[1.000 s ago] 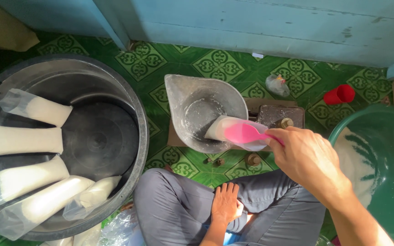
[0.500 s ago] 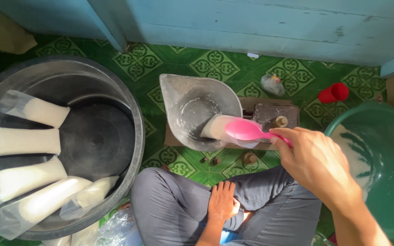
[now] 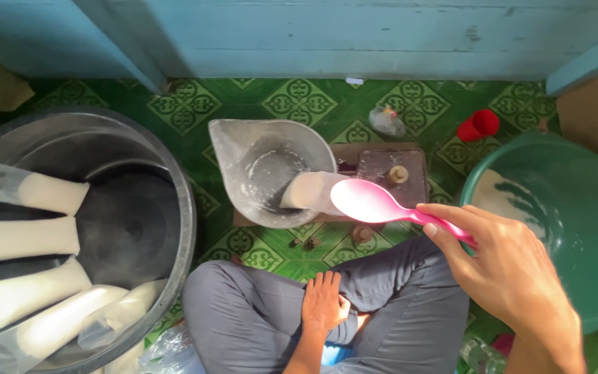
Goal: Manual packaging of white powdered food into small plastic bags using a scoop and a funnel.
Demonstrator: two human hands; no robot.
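While the left hand (image 3: pixel 323 301) rested empty on a grey-trousered knee (image 3: pixel 243 318), the right hand (image 3: pixel 513 277) gripped a pink plastic spoon (image 3: pixel 372 202) beside a part-filled clear bag (image 3: pixel 309 192) on the scale pan (image 3: pixel 240 149). Five filled bags (image 3: pixel 22 239) lay in the large metal tub (image 3: pixel 178 180); white mix remained in the green basin (image 3: pixel 576 208).

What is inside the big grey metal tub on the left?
The grey metal tub holds several clear bags of white filling leaning along its left side. Its dark bottom is bare; what lies under the bags is hidden.

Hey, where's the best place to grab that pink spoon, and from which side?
Grip the pink spoon by its thin handle, coming from the right, as the right hand does. The broad bowl points left over the scale pan, so the handle end is likely the free one.
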